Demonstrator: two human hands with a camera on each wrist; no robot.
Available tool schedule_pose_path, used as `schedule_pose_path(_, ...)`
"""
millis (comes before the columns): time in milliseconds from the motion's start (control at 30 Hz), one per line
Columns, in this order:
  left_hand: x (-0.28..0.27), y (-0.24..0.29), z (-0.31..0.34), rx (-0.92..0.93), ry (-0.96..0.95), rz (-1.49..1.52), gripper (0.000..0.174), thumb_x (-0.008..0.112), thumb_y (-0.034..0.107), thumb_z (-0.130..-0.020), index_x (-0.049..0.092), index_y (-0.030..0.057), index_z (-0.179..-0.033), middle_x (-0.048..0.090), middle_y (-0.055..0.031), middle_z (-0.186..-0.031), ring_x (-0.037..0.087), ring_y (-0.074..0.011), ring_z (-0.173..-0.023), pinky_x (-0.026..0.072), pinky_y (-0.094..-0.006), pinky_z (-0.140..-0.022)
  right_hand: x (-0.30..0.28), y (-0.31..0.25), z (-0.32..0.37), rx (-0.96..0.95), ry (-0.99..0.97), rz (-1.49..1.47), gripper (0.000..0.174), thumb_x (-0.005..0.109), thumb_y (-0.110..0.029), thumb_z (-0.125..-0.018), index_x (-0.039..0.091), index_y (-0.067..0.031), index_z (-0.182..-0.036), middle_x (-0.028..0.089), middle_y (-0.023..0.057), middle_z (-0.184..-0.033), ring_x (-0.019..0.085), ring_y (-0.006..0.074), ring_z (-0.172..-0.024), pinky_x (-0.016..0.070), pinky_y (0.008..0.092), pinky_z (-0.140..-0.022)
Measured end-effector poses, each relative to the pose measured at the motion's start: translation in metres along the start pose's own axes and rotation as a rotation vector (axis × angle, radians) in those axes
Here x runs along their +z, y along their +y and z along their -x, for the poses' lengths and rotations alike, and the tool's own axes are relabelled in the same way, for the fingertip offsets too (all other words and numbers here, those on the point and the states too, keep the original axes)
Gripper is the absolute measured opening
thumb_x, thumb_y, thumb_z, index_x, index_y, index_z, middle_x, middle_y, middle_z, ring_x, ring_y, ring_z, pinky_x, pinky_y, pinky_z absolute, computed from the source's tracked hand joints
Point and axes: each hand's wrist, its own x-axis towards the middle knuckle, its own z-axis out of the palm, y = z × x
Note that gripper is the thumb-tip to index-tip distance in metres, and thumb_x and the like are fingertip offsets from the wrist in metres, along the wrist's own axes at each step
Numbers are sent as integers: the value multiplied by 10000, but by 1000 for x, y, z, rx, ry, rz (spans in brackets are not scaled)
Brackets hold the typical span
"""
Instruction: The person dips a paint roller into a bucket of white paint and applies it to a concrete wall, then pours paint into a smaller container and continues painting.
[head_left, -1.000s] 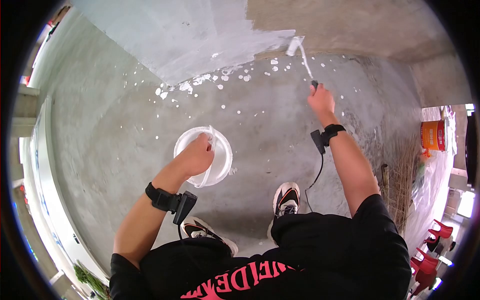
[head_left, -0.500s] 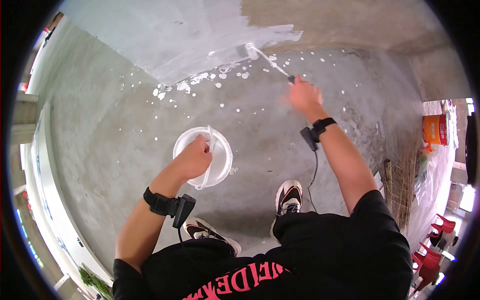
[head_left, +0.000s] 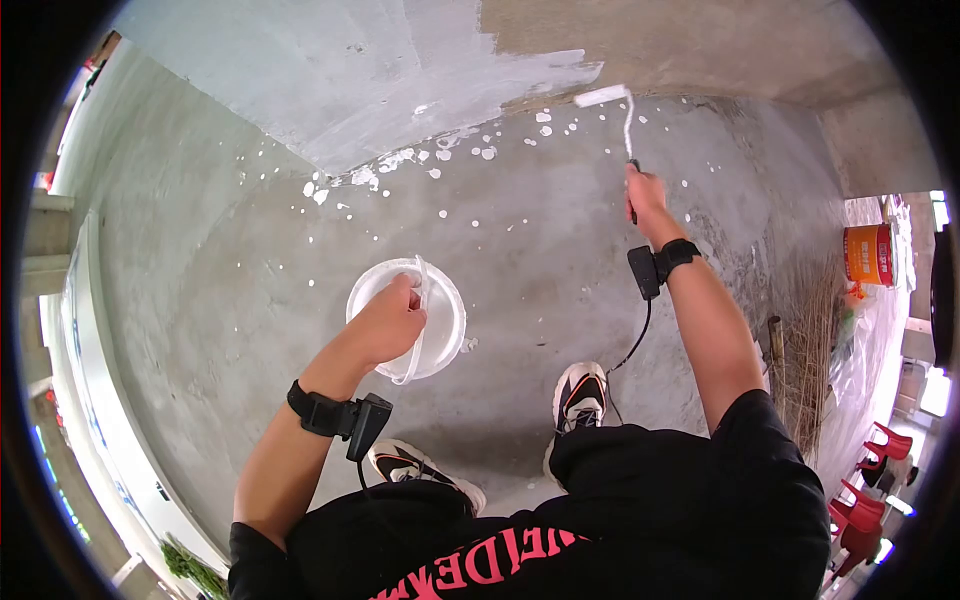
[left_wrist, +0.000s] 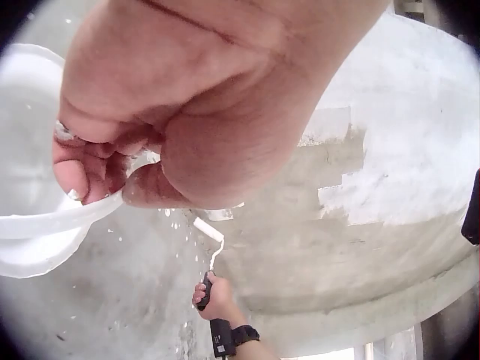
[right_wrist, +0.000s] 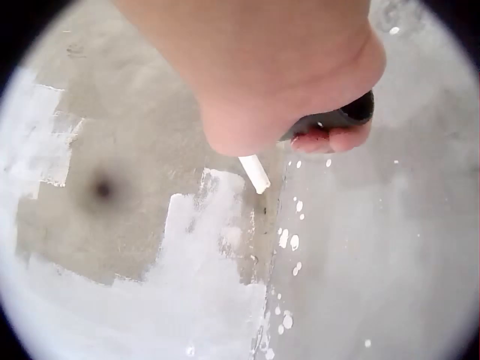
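Head view: paint roller w/ a white sleeve is out by the far edge of the floor, near the foot of the wall; can't tell if it touches. R hand grips its dark handle, fingers curled snug round it; the rod btwn. is bent & white. Just left of the roller, a white coat covers part of the wall, w/ a ragged edge against bare grey-brown. White drips dot the floor along the wall's foot, thickest near the coat's low corner.

Nearer the person, L hand has the white bail of a white bucket, fingers closed on it; L wrist view shows white smudges on them. Can't tell how full it is.

Both wrists wear black straps w/ a small box. Patterned shoes stand below, R one nearer the middle. Toward the floor's R edge: a bundle of thin sticks, an orange-&-red pail, then red chairs at the lower R.
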Motion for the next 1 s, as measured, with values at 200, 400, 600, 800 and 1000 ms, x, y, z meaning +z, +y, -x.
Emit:
schedule_pose_path(200,1,2,0,-22,-16,-5,423,526,75,-849,428,-78,-1232,596,-196,-1024,593,-305,-961,458,-378,-833,2,-10,7,119,-415,-259,364,510,-393,-926,519,-80,-740,480,1,-560,421,111,-414,343,280,-381)
schedule_pose_path(400,2,3,3,-31,-13,-50,397,525,81,-852,434,-84,-1201,599,-193,-1007,595,-312,-950,459,-381,-825,12,-33,2,163,-512,-324,361,486,-420,-945,489,-110,-760,441,-41,-547,376,70,-411,300,237,-381)
schedule_pose_path(600,-1,-1,0,-37,-25,-45,383,523,81,-857,436,-83,-1192,601,-191,-995,596,-312,-937,460,-382,-818,-14,-47,18,156,-575,-314,384,474,-459,-947,463,-125,-758,399,-66,-536,334,53,-407,278,239,-381)
schedule_pose_path(800,3,5,-3,-33,-34,-25,383,524,83,-861,432,-85,-1194,603,-192,-994,598,-306,-932,461,-378,-816,-21,-54,29,160,-600,-360,383,469,-455,-951,461,-125,-758,400,-67,-546,327,56,-405,272,243,-383)
schedule_pose_path(1000,0,-3,-3,10,-23,-26,199,526,43,-882,461,-53,-1044,548,-107,-906,560,-166,-765,484,-305,-646,18,-37,7,224,-568,-384,384,467,-445,-956,459,-118,-755,414,-59,-550,331,58,-403,265,247,-376)
